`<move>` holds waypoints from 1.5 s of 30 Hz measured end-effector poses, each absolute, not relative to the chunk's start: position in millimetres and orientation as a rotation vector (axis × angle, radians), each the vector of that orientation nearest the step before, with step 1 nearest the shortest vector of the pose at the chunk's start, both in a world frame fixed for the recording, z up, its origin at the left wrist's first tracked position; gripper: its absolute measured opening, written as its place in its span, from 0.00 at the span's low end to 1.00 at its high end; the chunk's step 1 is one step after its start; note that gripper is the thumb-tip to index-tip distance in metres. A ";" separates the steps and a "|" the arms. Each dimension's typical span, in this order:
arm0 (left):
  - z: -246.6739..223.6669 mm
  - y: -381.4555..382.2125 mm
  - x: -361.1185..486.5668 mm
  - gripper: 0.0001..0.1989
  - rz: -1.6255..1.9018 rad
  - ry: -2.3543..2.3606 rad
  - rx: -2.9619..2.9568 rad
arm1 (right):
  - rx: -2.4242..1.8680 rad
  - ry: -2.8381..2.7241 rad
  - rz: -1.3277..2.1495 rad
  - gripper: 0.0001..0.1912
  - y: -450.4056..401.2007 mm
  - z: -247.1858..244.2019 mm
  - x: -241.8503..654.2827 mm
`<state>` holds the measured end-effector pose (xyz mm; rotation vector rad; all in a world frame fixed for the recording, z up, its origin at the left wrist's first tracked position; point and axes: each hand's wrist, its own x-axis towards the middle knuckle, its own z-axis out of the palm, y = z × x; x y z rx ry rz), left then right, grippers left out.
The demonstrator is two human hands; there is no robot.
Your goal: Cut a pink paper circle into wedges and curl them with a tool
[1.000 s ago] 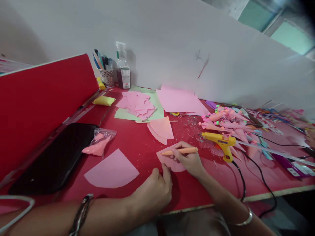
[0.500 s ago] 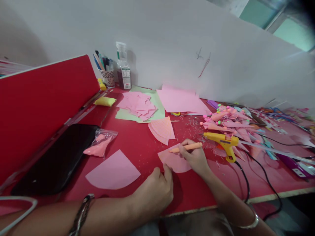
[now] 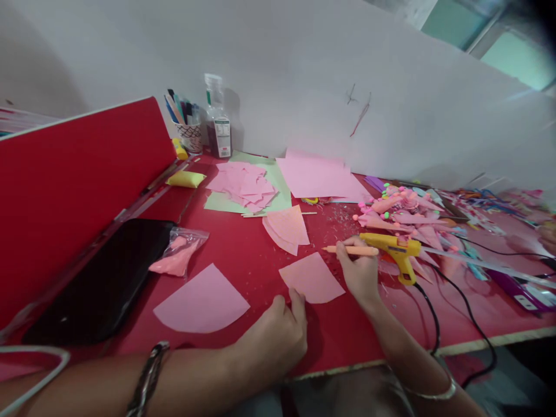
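My right hand (image 3: 360, 275) grips an orange marker pen (image 3: 358, 251), held almost level with its tip to the left, just above the red table. It is close to the front of the yellow glue gun (image 3: 391, 246). My left hand (image 3: 280, 330) has its fingers curled, with thumb and finger at the lower left edge of a pink fan-shaped paper piece (image 3: 315, 281) lying flat. To the left lies a larger pink fan-shaped piece (image 3: 202, 304), untouched. Several smaller paper pieces (image 3: 284, 229) overlap just beyond my hands, by a thin stick (image 3: 309, 214).
Pink paper scraps (image 3: 243, 185) lie on a green sheet (image 3: 217, 202), beside pink sheets (image 3: 317, 176). A heap of pink paper cones (image 3: 403, 211) fills the right. At left are a dark phone-like slab (image 3: 99, 284), a pink-filled bag (image 3: 176, 258), a pen cup (image 3: 190, 138) and a bottle (image 3: 220, 136).
My right hand and the marker pen have moved right and slightly up, off the paper piece, uncovering its right side. My left hand stays at the paper's edge.
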<state>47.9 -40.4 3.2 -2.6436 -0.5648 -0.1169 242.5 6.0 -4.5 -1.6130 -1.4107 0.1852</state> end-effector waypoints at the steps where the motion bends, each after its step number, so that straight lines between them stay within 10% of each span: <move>1: 3.4 -40.5 48.0 0.17 -0.110 -0.562 -2.644 | -1.576 -1.405 0.186 0.10 5.0 -3.5 240.9; 16: 3.1 -39.7 49.1 0.18 -0.069 -0.509 -2.648 | -1.344 -1.624 1.039 0.09 -8.4 -0.5 209.0; 39: 3.4 -40.9 48.6 0.19 -0.051 -0.521 -2.644 | -1.623 -1.440 0.262 0.12 7.7 -6.0 242.3; 45: 2.2 -43.7 47.1 0.20 -0.142 -0.603 -2.618 | -1.469 -1.317 0.533 0.11 2.8 -3.6 234.3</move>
